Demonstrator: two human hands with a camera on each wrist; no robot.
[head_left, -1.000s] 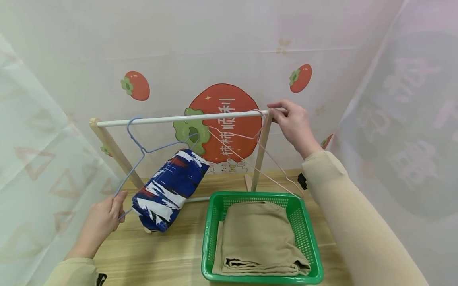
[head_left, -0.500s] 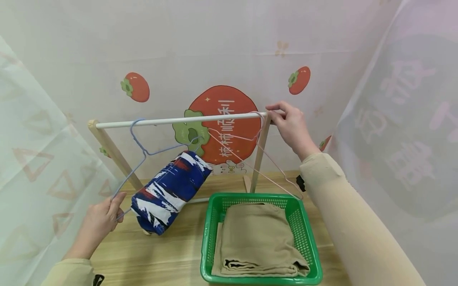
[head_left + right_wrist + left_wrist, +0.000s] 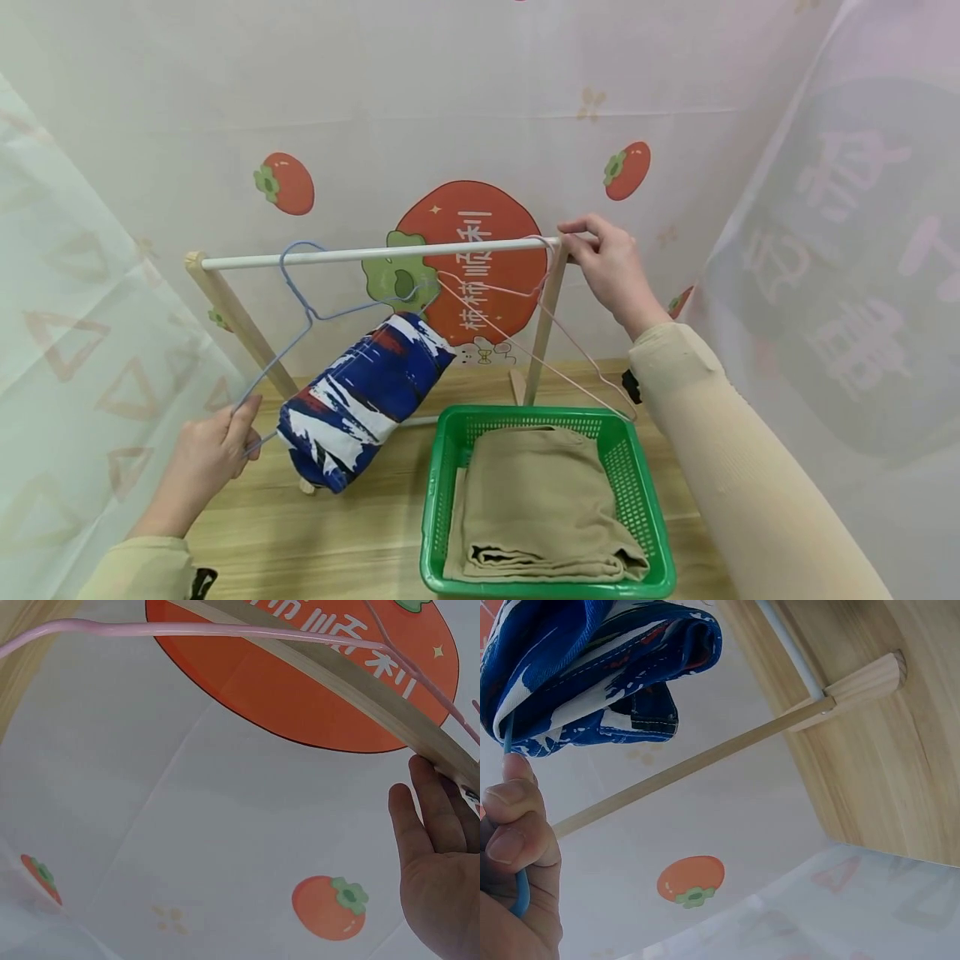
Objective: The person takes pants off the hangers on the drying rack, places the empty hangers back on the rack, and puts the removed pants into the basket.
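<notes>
My left hand [image 3: 212, 450] pinches the lower left corner of a blue clothes hanger [image 3: 296, 287]. The hanger's hook passes over the white rail of a small clothes rack [image 3: 360, 254]. A folded blue, white and red garment [image 3: 367, 400] hangs on the hanger, tilted; in the left wrist view the garment [image 3: 600, 682] lies just beyond my fingertips. At the rack's top right corner, my right hand [image 3: 611, 262] grips the post end between thumb and fingers. The right wrist view shows its fingers [image 3: 431, 802] against the wooden post [image 3: 360, 682].
A bare pink hanger [image 3: 570, 333] hangs at the rail's right end. Below it stands a green basket [image 3: 429, 508] with folded khaki cloth [image 3: 540, 500] inside. Both are on the wooden tabletop [image 3: 360, 533]. White printed sheets [image 3: 480, 83] enclose the back and sides.
The blue hanger's hook has shifted a little to the right along the rail, and the garment with it. My right hand stays at the rack's corner.
</notes>
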